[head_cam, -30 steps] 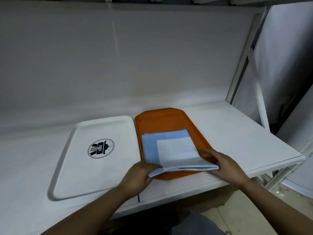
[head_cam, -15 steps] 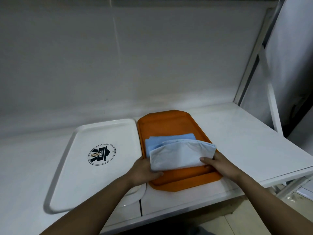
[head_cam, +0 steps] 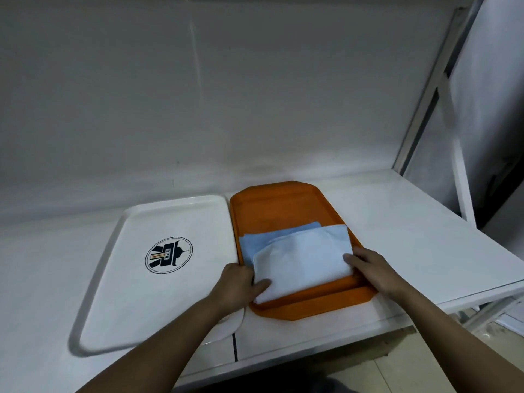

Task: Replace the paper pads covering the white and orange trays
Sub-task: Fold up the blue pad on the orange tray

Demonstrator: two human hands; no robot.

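An orange tray [head_cam: 283, 205] lies on the white shelf, with a bare white tray [head_cam: 136, 293] bearing a round dark logo touching its left side. A folded paper pad [head_cam: 300, 256], white on top and blue beneath, lies across the near half of the orange tray, its top layer lifted and curling away from me. My left hand [head_cam: 238, 285] pinches the pad's near left corner with the thumb on top. My right hand [head_cam: 368, 268] grips the pad's right edge, fingers curled onto it.
The white shelf [head_cam: 411, 236] ends close to my body and has a dark seam near the trays. A white wall rises right behind the trays. A white metal frame post [head_cam: 425, 95] stands at the right, with floor below.
Both hands have lifted the pad's top white layer from lying flat and carried it away from me over the orange tray. The pad has shifted slightly further into the tray.
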